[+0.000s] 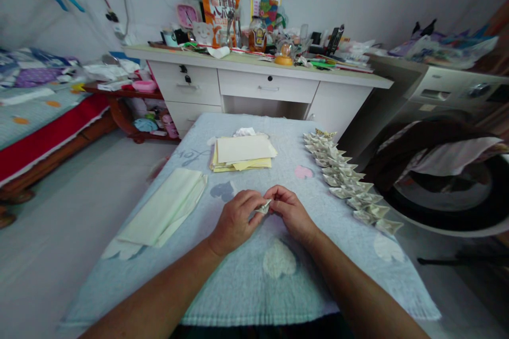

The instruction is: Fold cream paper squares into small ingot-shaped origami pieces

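Note:
Between my two hands, over the middle of the cloth-covered table, is a small folded paper piece [263, 206]. My left hand [238, 218] pinches its left side between thumb and fingers. At its right end, my right hand [290, 212] grips it with thumb and fingertips. Beyond my hands lies a stack of cream and yellow paper sheets [242, 149]. To the left rests a folded bundle of pale green paper [163, 209]. Rows of finished-looking folded paper boats [342, 169] stand along the right side, pointed ends up.
A pale blue cloth with heart patterns [246, 286] covers the table. Behind it stands a white desk [266, 85] crowded with jars and a snack bag [220, 8]. A washing machine [449, 116] with its door open is at the right, a bed [47, 116] at the left.

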Demonstrator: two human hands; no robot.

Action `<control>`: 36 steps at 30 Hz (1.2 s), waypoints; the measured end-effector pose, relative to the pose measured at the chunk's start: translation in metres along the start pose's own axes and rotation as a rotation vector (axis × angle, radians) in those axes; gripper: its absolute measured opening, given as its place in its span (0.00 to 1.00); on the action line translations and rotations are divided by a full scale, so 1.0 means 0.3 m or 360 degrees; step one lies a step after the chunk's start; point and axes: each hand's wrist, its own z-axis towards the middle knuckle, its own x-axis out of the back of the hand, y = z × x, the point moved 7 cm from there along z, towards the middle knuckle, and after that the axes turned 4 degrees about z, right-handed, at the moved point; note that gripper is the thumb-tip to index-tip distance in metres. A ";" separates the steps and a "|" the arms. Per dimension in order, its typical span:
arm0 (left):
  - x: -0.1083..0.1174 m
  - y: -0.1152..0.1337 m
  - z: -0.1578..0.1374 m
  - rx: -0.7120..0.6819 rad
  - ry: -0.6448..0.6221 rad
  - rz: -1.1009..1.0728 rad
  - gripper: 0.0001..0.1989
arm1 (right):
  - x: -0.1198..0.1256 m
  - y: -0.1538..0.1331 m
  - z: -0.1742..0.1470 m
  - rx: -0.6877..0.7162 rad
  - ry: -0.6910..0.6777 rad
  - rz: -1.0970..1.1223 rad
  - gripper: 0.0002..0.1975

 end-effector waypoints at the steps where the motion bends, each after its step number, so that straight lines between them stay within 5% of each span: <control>1: 0.000 0.007 -0.002 -0.0041 0.0005 0.0047 0.09 | 0.000 0.002 0.000 -0.0001 0.0008 0.0041 0.06; 26: -0.002 0.026 -0.003 -0.0123 -0.0009 0.0032 0.06 | -0.002 -0.015 -0.007 0.0128 -0.0006 -0.0043 0.05; 36: -0.003 -0.085 -0.008 0.0519 -0.0074 -0.0410 0.05 | -0.025 -0.017 -0.012 0.0098 -0.0172 -0.0214 0.12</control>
